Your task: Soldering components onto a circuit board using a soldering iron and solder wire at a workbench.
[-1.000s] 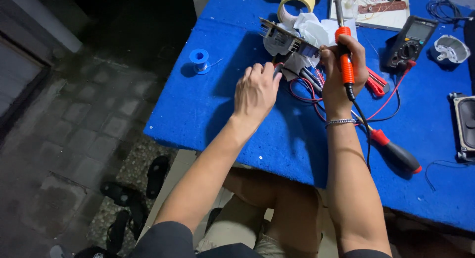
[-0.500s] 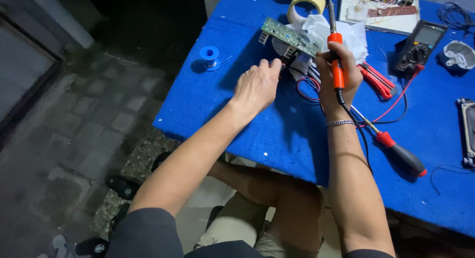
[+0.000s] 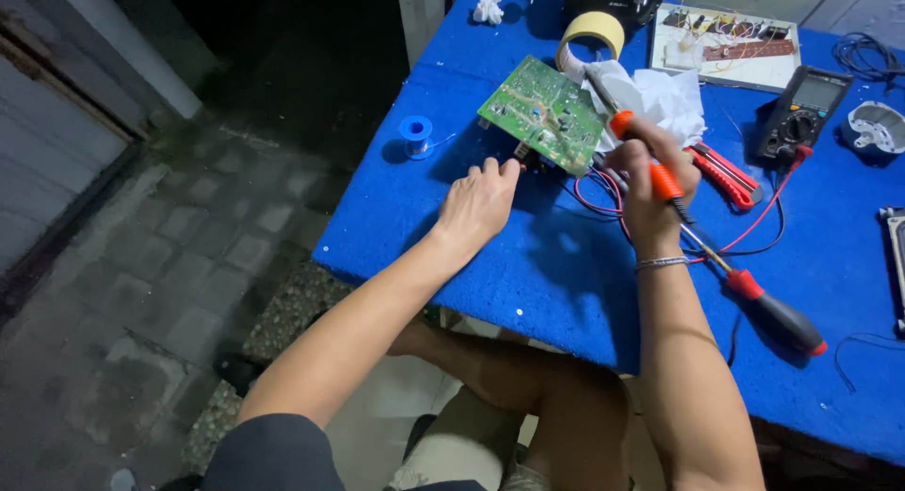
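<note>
Soldering iron in right hand, tip up-left.

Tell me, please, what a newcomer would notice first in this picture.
First, the green circuit board, tilted up on the bright blue table, with the left hand at its near edge. Next, the right hand gripping an orange-handled soldering iron whose tip points at the board. A red-and-black screwdriver lies to the right.

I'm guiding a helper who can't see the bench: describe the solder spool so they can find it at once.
On the blue table, look near its left edge, left of the green circuit board and beyond the left hand. The solder spool is a small blue reel standing alone, the only round blue thing there, unlike the larger cream tape roll.
</note>
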